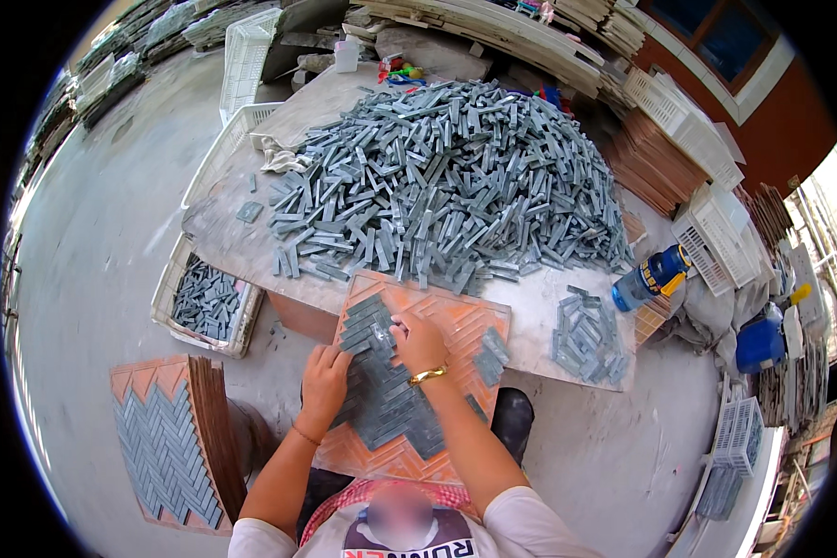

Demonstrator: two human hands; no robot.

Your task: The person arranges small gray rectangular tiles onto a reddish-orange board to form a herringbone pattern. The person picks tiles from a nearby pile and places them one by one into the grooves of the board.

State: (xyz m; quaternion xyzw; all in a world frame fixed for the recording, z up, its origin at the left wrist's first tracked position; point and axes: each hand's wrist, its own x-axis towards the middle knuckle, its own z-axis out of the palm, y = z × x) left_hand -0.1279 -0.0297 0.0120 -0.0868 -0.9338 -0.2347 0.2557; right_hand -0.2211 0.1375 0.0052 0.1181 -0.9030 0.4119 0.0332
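Observation:
An orange board (pixel 409 296) with herringbone grooves lies in front of me, its far end on the table. Dark grey stone strips (pixel 381 409) fill the middle of it in a zigzag pattern. My left hand (pixel 325 383) is at the left border of the laid strips, fingers bent and close together; its fingertips hide whatever is under them. Over the upper part of the pattern, my right hand (pixel 420 344) has its fingers curled in; what they pinch, if anything, is hidden. A few loose strips (pixel 491 357) lie on the board's right side.
A big heap of grey strips (pixel 456 177) covers the table (pixel 237 237). More strips (pixel 588 337) lie at the table's right, near a blue bottle (pixel 649 279). A white crate (pixel 242 339) of strips and stacked boards (pixel 167 446) stand at left.

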